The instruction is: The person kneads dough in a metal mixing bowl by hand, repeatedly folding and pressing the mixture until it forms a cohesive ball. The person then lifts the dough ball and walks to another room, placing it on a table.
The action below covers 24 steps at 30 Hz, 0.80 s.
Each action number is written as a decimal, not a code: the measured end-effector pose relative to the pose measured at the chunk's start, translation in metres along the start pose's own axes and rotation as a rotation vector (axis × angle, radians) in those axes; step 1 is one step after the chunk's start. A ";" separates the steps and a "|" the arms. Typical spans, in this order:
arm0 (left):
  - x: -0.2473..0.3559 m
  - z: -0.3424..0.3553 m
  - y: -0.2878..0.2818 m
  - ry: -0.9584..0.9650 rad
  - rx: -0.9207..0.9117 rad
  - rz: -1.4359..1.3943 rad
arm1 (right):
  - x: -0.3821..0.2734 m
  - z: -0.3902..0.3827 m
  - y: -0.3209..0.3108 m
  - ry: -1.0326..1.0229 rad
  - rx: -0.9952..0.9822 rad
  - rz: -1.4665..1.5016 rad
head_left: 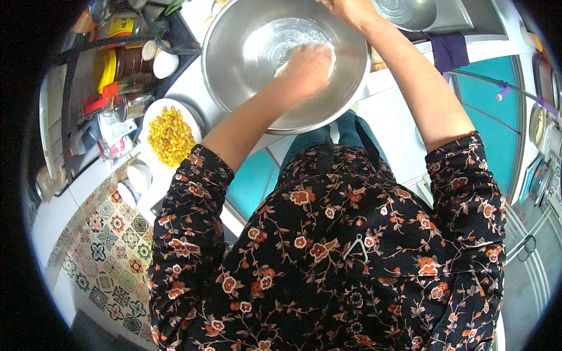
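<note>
My left hand (304, 70) is inside a large steel bowl (234, 52), somewhat blurred, with its fingers curled on a pale, soft lump (283, 72) that looks like dough and is mostly hidden beneath it. A thin white residue coats part of the bowl's bottom. Up at the top edge of the picture, my right hand (345, 10) grips the bowl's upper right rim, its fingertips partly cut off.
A white dish of yellow kernels (170, 134) sits left of the bowl. A black rack (76, 64) of jars and bottles lines the left. Small white cups (137, 175) stand below the dish. A steel sink (451, 14) with a draped purple cloth (446, 50) is at upper right.
</note>
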<state>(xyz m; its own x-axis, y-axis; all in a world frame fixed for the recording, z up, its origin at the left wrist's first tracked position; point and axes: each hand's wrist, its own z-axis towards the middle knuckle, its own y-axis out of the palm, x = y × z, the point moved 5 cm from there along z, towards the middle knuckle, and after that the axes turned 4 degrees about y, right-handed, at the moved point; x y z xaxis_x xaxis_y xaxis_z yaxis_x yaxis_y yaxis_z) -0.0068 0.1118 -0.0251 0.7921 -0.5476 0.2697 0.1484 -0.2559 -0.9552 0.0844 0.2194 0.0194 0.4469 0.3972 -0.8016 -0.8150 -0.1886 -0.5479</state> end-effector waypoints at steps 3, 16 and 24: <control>-0.017 0.017 -0.004 -0.105 0.063 0.080 | -0.020 0.003 -0.007 -0.234 0.085 -0.250; -0.010 0.014 0.019 0.111 0.234 0.034 | -0.018 0.000 -0.009 -0.145 0.111 -0.324; -0.005 0.015 -0.006 0.016 0.313 -0.035 | -0.007 -0.004 -0.002 0.269 -0.107 -0.415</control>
<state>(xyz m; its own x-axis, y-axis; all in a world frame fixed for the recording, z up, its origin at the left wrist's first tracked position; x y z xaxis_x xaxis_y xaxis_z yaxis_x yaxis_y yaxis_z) -0.0025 0.1276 -0.0226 0.7745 -0.5554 0.3026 0.3523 -0.0186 -0.9357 0.0843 0.2134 0.0249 0.8161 0.2151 -0.5365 -0.5123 -0.1607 -0.8437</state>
